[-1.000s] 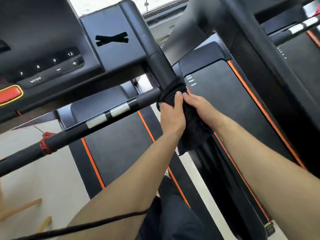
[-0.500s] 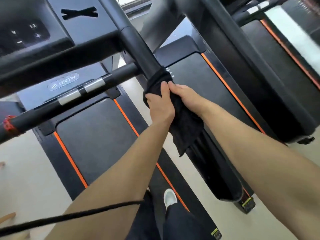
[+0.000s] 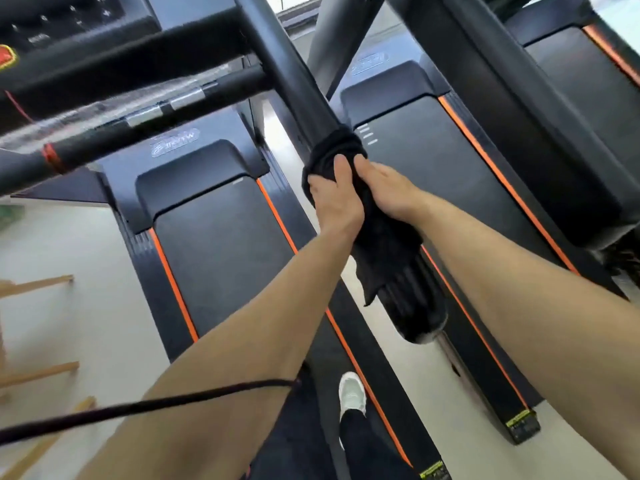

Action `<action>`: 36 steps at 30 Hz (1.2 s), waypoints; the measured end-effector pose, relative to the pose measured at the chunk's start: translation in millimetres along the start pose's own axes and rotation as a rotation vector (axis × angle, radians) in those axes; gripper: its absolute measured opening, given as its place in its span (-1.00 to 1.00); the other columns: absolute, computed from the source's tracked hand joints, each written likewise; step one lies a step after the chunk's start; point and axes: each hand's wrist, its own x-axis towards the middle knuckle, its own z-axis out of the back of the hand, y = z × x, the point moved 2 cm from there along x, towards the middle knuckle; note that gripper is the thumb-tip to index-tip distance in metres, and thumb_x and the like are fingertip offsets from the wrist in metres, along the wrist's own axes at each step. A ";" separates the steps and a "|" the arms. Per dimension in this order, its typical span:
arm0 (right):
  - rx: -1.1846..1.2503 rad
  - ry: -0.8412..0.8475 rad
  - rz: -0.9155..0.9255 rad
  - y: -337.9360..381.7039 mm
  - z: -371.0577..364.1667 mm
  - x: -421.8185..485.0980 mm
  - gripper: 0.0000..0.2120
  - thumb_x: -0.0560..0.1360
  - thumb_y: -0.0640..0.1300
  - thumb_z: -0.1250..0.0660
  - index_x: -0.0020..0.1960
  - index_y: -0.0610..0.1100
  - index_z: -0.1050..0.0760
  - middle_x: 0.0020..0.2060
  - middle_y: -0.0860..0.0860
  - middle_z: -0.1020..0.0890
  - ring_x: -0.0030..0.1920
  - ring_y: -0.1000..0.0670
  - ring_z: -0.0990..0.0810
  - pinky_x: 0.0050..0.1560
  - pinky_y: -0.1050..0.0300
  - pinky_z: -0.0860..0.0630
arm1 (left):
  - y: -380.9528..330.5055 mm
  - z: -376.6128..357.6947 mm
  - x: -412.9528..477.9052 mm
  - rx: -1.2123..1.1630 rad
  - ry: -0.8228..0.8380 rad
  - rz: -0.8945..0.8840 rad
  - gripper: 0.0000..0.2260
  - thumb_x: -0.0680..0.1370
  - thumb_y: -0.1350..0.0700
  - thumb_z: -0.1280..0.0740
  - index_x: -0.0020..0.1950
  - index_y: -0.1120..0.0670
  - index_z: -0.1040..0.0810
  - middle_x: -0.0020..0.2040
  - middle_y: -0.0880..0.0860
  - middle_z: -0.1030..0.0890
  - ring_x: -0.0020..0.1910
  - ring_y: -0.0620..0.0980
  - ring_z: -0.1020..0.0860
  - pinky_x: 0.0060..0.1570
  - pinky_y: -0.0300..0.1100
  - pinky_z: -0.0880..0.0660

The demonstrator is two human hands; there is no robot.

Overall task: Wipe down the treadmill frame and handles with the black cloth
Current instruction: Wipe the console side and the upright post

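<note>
Black cloth [image 3: 349,150]: wrapped around the treadmill's sloping handle bar [image 3: 294,77].
Left hand [image 3: 337,199]: clenched around the cloth and bar.
Right hand [image 3: 389,190]: gripping the cloth, touching the left.

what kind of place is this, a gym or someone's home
Probably a gym or a fitness showroom: two treadmills stand side by side, one belt beside another, and a third belt shows at far right. Both hands grip a black cloth around a handle.
</note>
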 end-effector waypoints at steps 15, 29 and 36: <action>0.551 -0.028 0.050 -126.0 -18.2 -137.5 -0.63 0.70 -0.09 -0.03 -0.05 0.04 -0.60 -0.18 0.18 -0.70 -0.11 0.22 -0.62 -0.02 0.22 -0.50 | 133.2 -45.5 -196.4 -0.147 -0.034 -0.029 -0.24 0.43 -0.37 -0.11 0.59 -0.13 -0.11 0.50 -0.08 -0.36 0.45 -0.13 -0.34 0.47 -0.06 -0.28; 0.476 -0.371 0.305 -141.6 -52.7 -170.2 -0.57 0.62 0.01 -0.15 0.48 0.17 -0.28 0.37 0.35 -0.40 0.42 0.27 -0.35 0.42 0.18 -0.31 | 137.7 -36.4 -163.5 -0.700 0.061 0.425 -0.48 0.51 -0.35 -0.27 0.21 0.01 -0.67 0.14 0.09 -0.70 0.14 0.09 -0.66 0.25 0.01 -0.51; 0.813 -0.227 0.039 -133.0 -35.9 -147.1 -0.69 0.64 0.00 -0.18 0.10 0.02 -0.70 0.04 0.09 -0.73 0.16 0.07 -0.65 0.29 -0.03 -0.50 | 114.2 -40.7 -168.7 -0.477 -0.025 0.442 -0.49 0.52 -0.34 -0.16 0.35 -0.12 -0.52 0.22 0.03 -0.64 0.18 0.13 -0.60 0.29 0.12 -0.47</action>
